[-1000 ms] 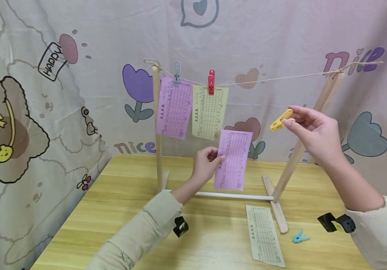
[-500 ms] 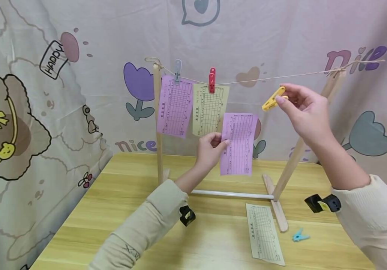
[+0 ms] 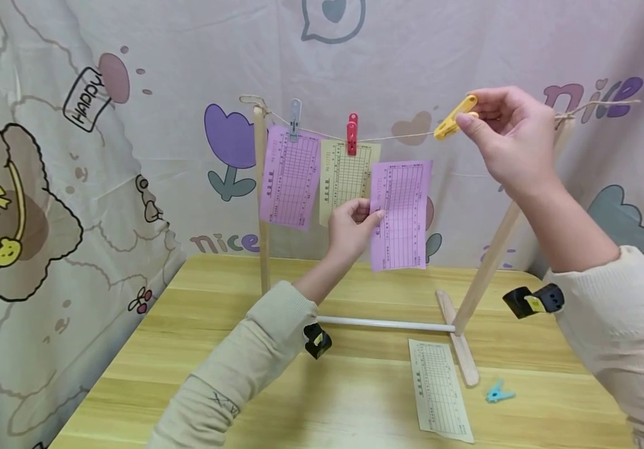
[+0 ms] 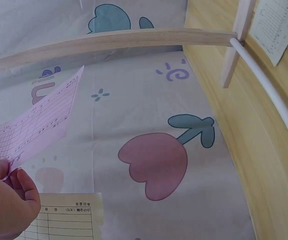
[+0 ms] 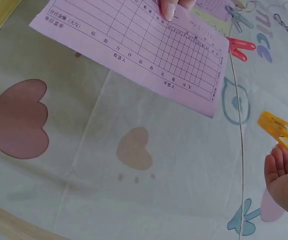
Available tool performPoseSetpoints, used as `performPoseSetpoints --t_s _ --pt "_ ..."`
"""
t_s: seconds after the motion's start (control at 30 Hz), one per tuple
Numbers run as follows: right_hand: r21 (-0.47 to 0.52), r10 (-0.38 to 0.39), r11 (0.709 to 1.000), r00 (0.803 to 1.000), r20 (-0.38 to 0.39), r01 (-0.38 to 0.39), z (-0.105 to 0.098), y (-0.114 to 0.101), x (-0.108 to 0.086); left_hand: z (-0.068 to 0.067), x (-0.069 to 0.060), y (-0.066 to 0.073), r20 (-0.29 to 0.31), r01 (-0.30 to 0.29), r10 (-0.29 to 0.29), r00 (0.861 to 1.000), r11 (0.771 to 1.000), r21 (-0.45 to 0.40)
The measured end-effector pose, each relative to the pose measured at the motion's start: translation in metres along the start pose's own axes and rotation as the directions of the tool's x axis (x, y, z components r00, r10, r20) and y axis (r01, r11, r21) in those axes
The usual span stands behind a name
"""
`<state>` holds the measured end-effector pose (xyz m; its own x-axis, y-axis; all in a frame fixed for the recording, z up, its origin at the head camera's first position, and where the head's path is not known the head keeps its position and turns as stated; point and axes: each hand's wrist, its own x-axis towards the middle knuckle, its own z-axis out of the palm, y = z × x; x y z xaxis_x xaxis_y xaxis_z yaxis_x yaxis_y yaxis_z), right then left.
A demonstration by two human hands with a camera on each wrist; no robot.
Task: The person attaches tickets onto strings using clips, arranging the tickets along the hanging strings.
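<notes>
My left hand (image 3: 350, 231) pinches a pink printed form (image 3: 400, 218) by its left edge, its top a little below the string (image 3: 400, 137). In the right wrist view the same pink form (image 5: 133, 50) spreads across the top. My right hand (image 3: 515, 140) pinches a yellow clothespin (image 3: 455, 118) by its handles at the height of the string, right of and above the form. On the string hang another pink form (image 3: 290, 181) under a clear clothespin (image 3: 295, 120) and a yellow form (image 3: 347, 171) under a red clothespin (image 3: 352, 134); my left fingers overlap the yellow form's lower part.
Wooden posts (image 3: 482, 280) hold the string, joined low down by a white rod (image 3: 384, 323). A pale yellow form (image 3: 442, 390) and a light blue clothespin (image 3: 500, 391) lie on the wooden table (image 3: 215, 349). A printed cloth (image 3: 187, 56) hangs behind.
My left hand has lifted the pink form up toward the string. My right hand has risen with the yellow clothespin, from well below the string up to its level, and slightly left.
</notes>
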<state>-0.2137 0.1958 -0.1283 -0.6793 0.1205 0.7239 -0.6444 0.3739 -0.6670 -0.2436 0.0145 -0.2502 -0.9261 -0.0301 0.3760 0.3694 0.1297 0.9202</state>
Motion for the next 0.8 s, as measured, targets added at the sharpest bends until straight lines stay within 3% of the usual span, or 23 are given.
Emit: performPoseSetpoints --t_s 0.17,0.3,0.57,0.8 --pt "-0.031 0.017 0.999 1.000 0.017 -0.016 0.005 -0.005 0.007 0.002 0.004 0.004 0.013 0.014 -0.013 1.000 1.000 -0.015" --pt "-0.058 -0.024 0.998 0.999 0.036 0.026 0.010 -0.006 0.011 0.005 0.006 0.007 0.016 0.012 -0.011 1.000 1.000 -0.029" --pt "-0.250 -0.097 0.962 0.992 0.075 0.113 0.022 -0.006 0.013 0.008 0.011 0.009 -0.015 0.029 -0.029 0.999 0.999 -0.034" --pt "-0.267 -0.099 0.957 0.993 0.069 0.114 0.028 -0.005 0.015 0.008 0.014 0.008 -0.028 0.033 -0.034 0.999 0.999 -0.029"
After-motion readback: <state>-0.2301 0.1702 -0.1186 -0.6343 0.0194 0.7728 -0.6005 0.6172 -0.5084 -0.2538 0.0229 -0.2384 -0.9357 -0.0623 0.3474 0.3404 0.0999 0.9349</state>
